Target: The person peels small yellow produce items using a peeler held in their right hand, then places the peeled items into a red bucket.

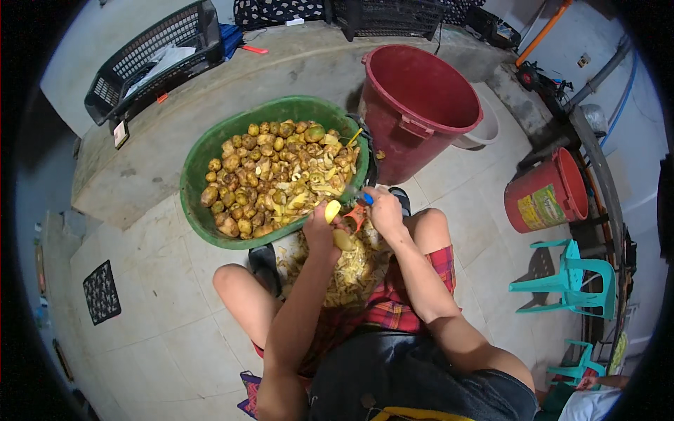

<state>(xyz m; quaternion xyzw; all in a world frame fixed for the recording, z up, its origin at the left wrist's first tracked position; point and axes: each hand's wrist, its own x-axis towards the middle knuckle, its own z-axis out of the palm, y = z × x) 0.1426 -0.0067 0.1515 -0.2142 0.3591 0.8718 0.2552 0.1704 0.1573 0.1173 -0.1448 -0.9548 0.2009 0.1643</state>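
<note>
Closed around a pale yellow, partly peeled fruit (333, 210) is my left hand (322, 231), held over the near right rim of a green basin (193, 217). My right hand (385, 212) grips a blue-handled knife (366, 198); its blade is blurred and points toward the basin. Many brown-yellow, potato-like fruits (246, 168) fill the basin, with peels lying at its right side. Below my hands, between my legs, lies a heap of pale peelings (351, 270). An orange-red object (357, 216), partly hidden, shows between my hands.
A tall dark-red bin (393, 133) stands beyond the basin to the right, with a white tub (484, 133) behind it. Farther right are a smaller red bucket (519, 203) and a turquoise plastic chair (562, 274). A black crate (151, 63) rests on the ledge at back left.
</note>
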